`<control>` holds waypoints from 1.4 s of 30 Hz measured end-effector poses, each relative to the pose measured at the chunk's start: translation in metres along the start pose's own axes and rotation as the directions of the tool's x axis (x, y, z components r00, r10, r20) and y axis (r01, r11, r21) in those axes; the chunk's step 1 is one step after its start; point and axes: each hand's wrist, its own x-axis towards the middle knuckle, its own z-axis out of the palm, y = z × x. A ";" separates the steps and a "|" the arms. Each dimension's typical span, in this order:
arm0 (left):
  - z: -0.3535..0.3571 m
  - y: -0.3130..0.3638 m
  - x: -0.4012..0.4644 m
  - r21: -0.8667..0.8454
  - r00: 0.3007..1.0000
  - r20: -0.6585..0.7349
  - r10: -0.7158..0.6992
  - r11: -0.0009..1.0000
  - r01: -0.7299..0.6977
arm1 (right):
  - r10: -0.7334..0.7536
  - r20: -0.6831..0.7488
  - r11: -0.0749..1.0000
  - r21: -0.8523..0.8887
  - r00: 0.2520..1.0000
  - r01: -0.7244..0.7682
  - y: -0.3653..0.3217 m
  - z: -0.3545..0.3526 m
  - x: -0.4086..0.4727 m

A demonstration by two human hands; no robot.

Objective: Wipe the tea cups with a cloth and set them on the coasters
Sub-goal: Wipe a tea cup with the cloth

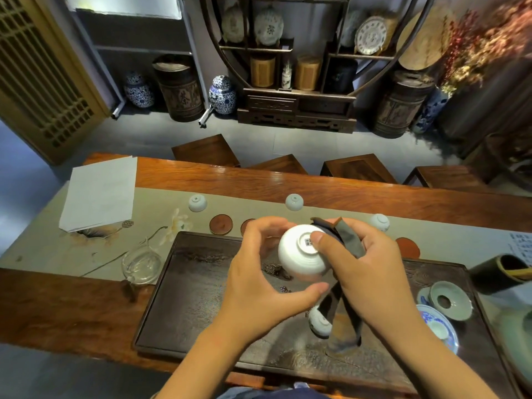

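Holding a white tea cup point(302, 259) above the dark tea tray point(187, 283), base turned toward the camera with a small printed mark on the foot. Gripped between both hands: left hand point(259, 286) curled round the cup's left side, thumb under the lower rim, fingers arched over the top; right hand point(371, 272) pinching the cup and a dark grey-brown cloth point(345, 283) together, thumb pressed on the foot ring. Cloth draped from behind the cup down past the right palm, its tail hanging toward the tray's near edge. Lay on the tray beneath the cloth: a second white cup point(318, 321), partly hidden. Stood upside down along the far edge of the table runner point(43, 249): three more white cups, left point(197, 203), middle point(294, 202) and right point(379, 222). Sat just beyond the tray's far edge: round reddish-brown coasters, one point(220, 224) fully visible, another point(247, 226) half hidden by the left fingers, a third point(408, 247) beside the right hand. Rested off the tray's left edge: a clear glass pitcher point(141, 264). Lay at the table's far left corner: a sheet of white paper point(100, 194).
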 end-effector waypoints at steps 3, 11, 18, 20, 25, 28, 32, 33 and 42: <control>0.012 0.003 -0.008 0.040 0.988 -0.152 -0.022 0.999 0.028 | -0.013 -0.043 1.000 0.000 0.999 0.013 0.002 0.005 -0.003; -0.007 0.004 -0.005 0.017 1.000 0.022 0.007 1.000 -0.007 | 0.002 0.010 0.999 0.055 1.000 -0.003 0.007 0.000 -0.004; -0.023 0.005 -0.003 0.016 0.990 0.139 -0.023 1.000 0.021 | -0.036 0.187 0.996 -0.070 0.982 0.050 0.005 -0.007 0.003; -0.022 0.006 -0.005 0.062 0.993 0.119 -0.015 0.998 0.008 | -0.030 0.219 0.987 -0.147 0.975 0.063 0.005 -0.006 0.003; -0.013 0.001 -0.017 0.136 0.995 -0.100 -0.032 0.990 0.046 | -0.082 0.196 0.935 -0.324 0.977 0.144 0.009 -0.011 -0.007; -0.021 -0.007 -0.020 0.247 0.990 -0.137 -0.040 0.966 0.073 | -0.102 0.231 0.912 -0.368 0.968 0.184 0.013 -0.017 -0.017; -0.026 -0.006 -0.022 0.359 0.997 -0.074 -0.010 0.933 0.036 | -0.253 0.167 0.875 -0.380 0.953 0.299 0.004 -0.015 -0.014; -0.024 -0.004 -0.022 0.362 0.997 -0.073 -0.001 0.932 0.027 | -0.303 0.174 0.854 -0.387 0.937 0.348 0.001 -0.012 -0.013; -0.020 0.003 -0.031 0.386 0.998 -0.049 0.035 0.922 -0.013 | -0.342 0.330 0.772 -0.435 0.880 0.463 0.009 0.002 -0.023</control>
